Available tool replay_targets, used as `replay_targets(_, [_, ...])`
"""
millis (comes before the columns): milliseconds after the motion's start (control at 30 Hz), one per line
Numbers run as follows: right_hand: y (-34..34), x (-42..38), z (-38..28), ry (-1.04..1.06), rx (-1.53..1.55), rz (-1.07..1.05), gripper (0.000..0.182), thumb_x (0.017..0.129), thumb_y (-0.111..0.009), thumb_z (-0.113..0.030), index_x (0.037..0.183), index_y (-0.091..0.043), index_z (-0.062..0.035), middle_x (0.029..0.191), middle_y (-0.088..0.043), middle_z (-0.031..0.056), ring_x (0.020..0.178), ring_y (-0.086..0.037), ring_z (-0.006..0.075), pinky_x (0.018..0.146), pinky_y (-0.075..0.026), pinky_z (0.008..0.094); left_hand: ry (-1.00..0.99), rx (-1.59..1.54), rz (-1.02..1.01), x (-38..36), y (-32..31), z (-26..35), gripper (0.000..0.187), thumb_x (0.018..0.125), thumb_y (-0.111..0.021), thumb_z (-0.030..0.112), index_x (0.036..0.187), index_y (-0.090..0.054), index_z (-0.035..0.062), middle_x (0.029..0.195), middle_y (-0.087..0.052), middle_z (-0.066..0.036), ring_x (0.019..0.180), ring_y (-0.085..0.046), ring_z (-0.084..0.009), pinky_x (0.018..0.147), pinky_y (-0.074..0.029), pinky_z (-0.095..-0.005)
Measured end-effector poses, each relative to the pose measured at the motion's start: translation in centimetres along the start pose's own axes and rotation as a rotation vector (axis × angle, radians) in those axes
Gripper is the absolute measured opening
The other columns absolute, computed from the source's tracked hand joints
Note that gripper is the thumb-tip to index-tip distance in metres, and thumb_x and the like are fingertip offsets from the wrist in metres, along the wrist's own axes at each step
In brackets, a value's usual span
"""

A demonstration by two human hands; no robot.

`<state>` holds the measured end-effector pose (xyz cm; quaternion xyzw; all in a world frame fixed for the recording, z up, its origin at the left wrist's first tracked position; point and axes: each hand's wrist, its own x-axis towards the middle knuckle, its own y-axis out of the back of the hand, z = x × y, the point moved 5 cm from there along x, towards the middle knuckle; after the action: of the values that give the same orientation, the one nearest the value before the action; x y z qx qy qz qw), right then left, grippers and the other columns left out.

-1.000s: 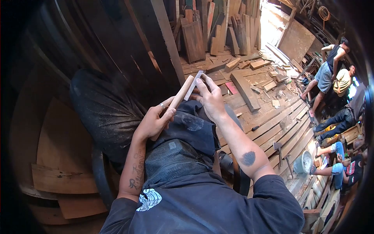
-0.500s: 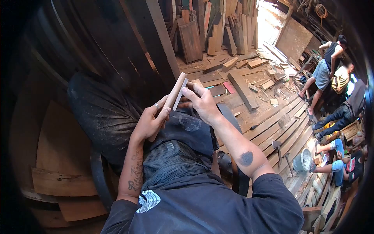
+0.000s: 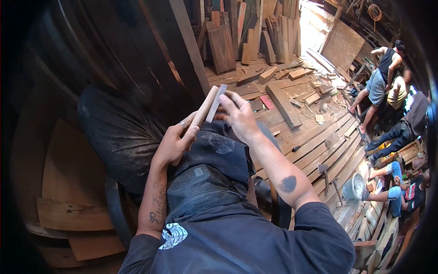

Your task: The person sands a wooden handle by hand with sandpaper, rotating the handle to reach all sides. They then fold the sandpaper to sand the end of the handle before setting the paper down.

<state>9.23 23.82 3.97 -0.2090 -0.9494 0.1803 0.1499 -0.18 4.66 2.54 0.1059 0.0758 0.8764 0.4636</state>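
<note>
My left hand (image 3: 175, 140) is wrapped round a pale, rounded wooden stick (image 3: 205, 108), tilted up and away over my lap. Its lower part is mostly hidden by the fingers. Between thumb and fingers, my right hand (image 3: 240, 118) pinches a thin, flat grey strip (image 3: 216, 103) with straight edges. The strip runs nearly parallel to the stick, close along its right side. Below both hands lies the dark cloth (image 3: 216, 146) of my clothing.
A thick wooden beam (image 3: 283, 105) and several offcuts lie on the plank floor ahead. Boards (image 3: 222, 48) lean against the back wall. To the right are a hammer-like tool (image 3: 324, 176), a bucket (image 3: 353, 186) and several people, one standing (image 3: 385, 68). Curved wooden panels (image 3: 73, 214) are at left.
My right hand has moved the grey strip up along the stick, towards its far end, and slightly right. My left hand and the stick stay almost in place.
</note>
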Motion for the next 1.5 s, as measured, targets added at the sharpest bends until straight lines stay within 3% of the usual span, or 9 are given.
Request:
replay_targets(67, [0.6,0.0,-0.1,-0.008,0.031,0.055,0.048,0.111,-0.066,-0.024,0.145,-0.055,0.0094,0.126,-0.068,0.0181,0.108,-0.074,0.0245,0.088,-0.066,0.0401,-0.007,0.028,-0.027,0.0,-0.1,-0.1,0.059,0.110,-0.064,0.025,0.163,-0.050,0.0032,0.077,-0.062,0.001,0.062,-0.057,-0.0064,0.059,-0.049,-0.0250])
replay_targets(200, [-2.0,-1.4,0.4,-0.108,0.004,-0.059,0.048,0.111,-0.066,-0.023,0.144,-0.055,0.0104,0.126,-0.067,0.0183,0.103,-0.075,0.0254,0.088,-0.067,0.0407,-0.037,-0.042,0.039,0.0,0.1,-0.2,0.059,0.110,-0.064,0.026,0.162,-0.050,0.0029,0.078,-0.062,0.001,0.063,-0.057,-0.0059,0.060,-0.049,-0.0242])
replay_targets(367, [0.0,0.0,0.1,-0.017,0.022,0.023,0.045,0.113,-0.062,-0.024,0.144,-0.056,0.0091,0.124,-0.068,0.0166,0.105,-0.075,0.0250,0.088,-0.067,0.0400,-0.009,-0.050,-0.023,0.0,0.0,-0.4,0.058,0.110,-0.064,0.026,0.162,-0.051,0.0030,0.077,-0.061,0.002,0.064,-0.056,-0.0054,0.060,-0.048,-0.0235])
replay_targets(500, [-1.4,-1.0,0.6,-0.080,-0.022,-0.055,0.048,0.111,-0.066,-0.024,0.145,-0.056,0.0091,0.125,-0.068,0.0164,0.109,-0.074,0.0234,0.088,-0.067,0.0388,0.001,-0.088,0.005,-0.2,0.0,-0.1,0.058,0.110,-0.064,0.026,0.162,-0.051,0.0028,0.077,-0.060,0.003,0.064,-0.054,-0.0048,0.059,-0.046,-0.0230])
replay_targets(967, [-0.8,-0.5,-0.7,0.036,-0.005,0.003,0.048,0.109,-0.069,-0.022,0.143,-0.056,0.0093,0.123,-0.070,0.0169,0.102,-0.076,0.0233,0.085,-0.068,0.0377,0.028,-0.086,-0.005,-0.1,-0.1,-0.1,0.058,0.112,-0.063,0.027,0.163,-0.050,0.0039,0.077,-0.056,0.005,0.064,-0.050,-0.0036,0.058,-0.043,-0.0221])
replay_targets(1100, [-2.0,-1.2,0.0,-0.007,-0.130,-0.111,0.044,0.109,-0.068,-0.021,0.139,-0.058,0.0094,0.120,-0.071,0.0173,0.101,-0.076,0.0232,0.084,-0.068,0.0375,0.027,-0.135,0.014,-0.2,0.0,0.1,0.058,0.112,-0.063,0.027,0.163,-0.049,0.0040,0.077,-0.055,0.005,0.063,-0.050,-0.0036,0.058,-0.043,-0.0220])
replay_targets(1233, [-0.5,-0.2,-1.1,0.066,0.000,-0.029,0.045,0.109,-0.068,-0.022,0.140,-0.058,0.0089,0.124,-0.072,0.0161,0.100,-0.076,0.0226,0.084,-0.068,0.0379,-0.001,-0.120,-0.020,-0.1,0.0,-0.3,0.057,0.112,-0.061,0.029,0.163,-0.050,0.0042,0.076,-0.055,0.005,0.062,-0.050,-0.0044,0.057,-0.043,-0.0229])
replay_targets(1400, [-0.9,-0.6,0.1,0.095,-0.237,-0.109,0.042,0.106,-0.073,-0.021,0.138,-0.063,0.0050,0.121,-0.072,0.0131,0.101,-0.076,0.0207,0.085,-0.066,0.0352,0.003,-0.123,-0.029,-0.1,0.1,1.4,0.055,0.114,-0.058,0.029,0.162,-0.051,0.0039,0.075,-0.054,0.005,0.060,-0.048,-0.0050,0.055,-0.041,-0.0238])
replay_targets(1500, [-0.8,-0.4,-1.4,0.078,-0.054,-0.013,0.046,0.106,-0.074,-0.024,0.140,-0.062,0.0050,0.120,-0.073,0.0130,0.102,-0.075,0.0189,0.084,-0.066,0.0336,0.009,-0.138,-0.033,0.1,-0.3,0.3,0.052,0.114,-0.056,0.026,0.161,-0.052,0.0039,0.074,-0.052,0.007,0.059,-0.046,-0.0044,0.054,-0.040,-0.0231])
